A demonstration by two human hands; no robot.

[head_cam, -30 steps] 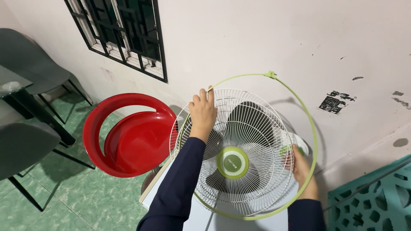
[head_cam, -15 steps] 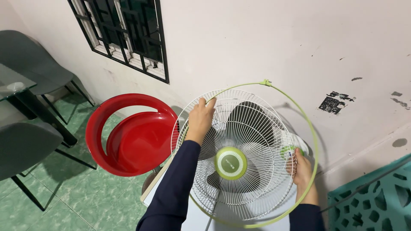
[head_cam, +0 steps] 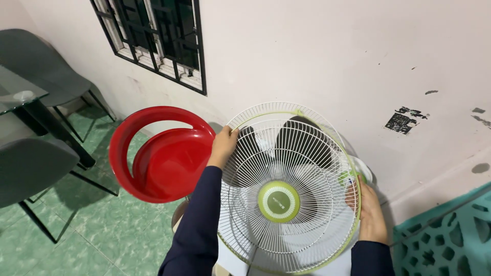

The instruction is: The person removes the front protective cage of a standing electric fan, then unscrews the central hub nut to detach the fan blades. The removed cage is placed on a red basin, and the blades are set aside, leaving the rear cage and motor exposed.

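Note:
A fan with a white wire grille (head_cam: 294,153) and a round green hub (head_cam: 279,201) faces up at me, dark blades showing behind the wires. A thin green ring (head_cam: 353,168) lies around the grille's rim. My left hand (head_cam: 223,147) grips the ring and grille edge at the upper left. My right hand (head_cam: 369,213) holds the right edge of the grille, fingers on the ring.
A red plastic chair (head_cam: 158,153) stands close on the left of the fan. Grey chairs (head_cam: 36,168) and a glass table (head_cam: 18,92) are at the far left. A barred window (head_cam: 158,36) is in the wall. A teal lattice crate (head_cam: 450,240) sits at the lower right.
The green ring, earlier lifted high off the grille's top, has come down onto the rim. My left hand slid down and left along the edge; my right hand stayed put.

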